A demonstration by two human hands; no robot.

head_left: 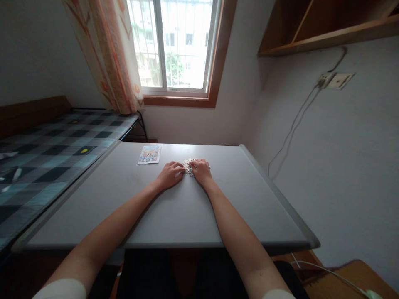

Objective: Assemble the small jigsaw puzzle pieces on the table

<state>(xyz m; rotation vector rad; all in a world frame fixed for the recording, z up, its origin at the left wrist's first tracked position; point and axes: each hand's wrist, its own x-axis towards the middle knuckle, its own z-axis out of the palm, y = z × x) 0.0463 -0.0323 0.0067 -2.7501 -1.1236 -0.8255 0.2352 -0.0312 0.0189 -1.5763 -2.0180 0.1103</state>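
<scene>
A small heap of jigsaw puzzle pieces lies on the grey-white table, between my two hands. My left hand rests at the heap's left side, fingers bent and thumb apart from them, the fingertips touching its edge. From the right, my right hand reaches partly over the heap with its fingers apart and curved down. It covers some of the pieces, and a few stick out past its far side. Neither hand visibly lifts a piece. Left of the heap lies a flat colourful picture sheet with a white border.
A bed with a checked cover stands along the table's left side. Behind the table are a window and a patterned curtain. On the right wall, cables hang from a socket below a wooden shelf.
</scene>
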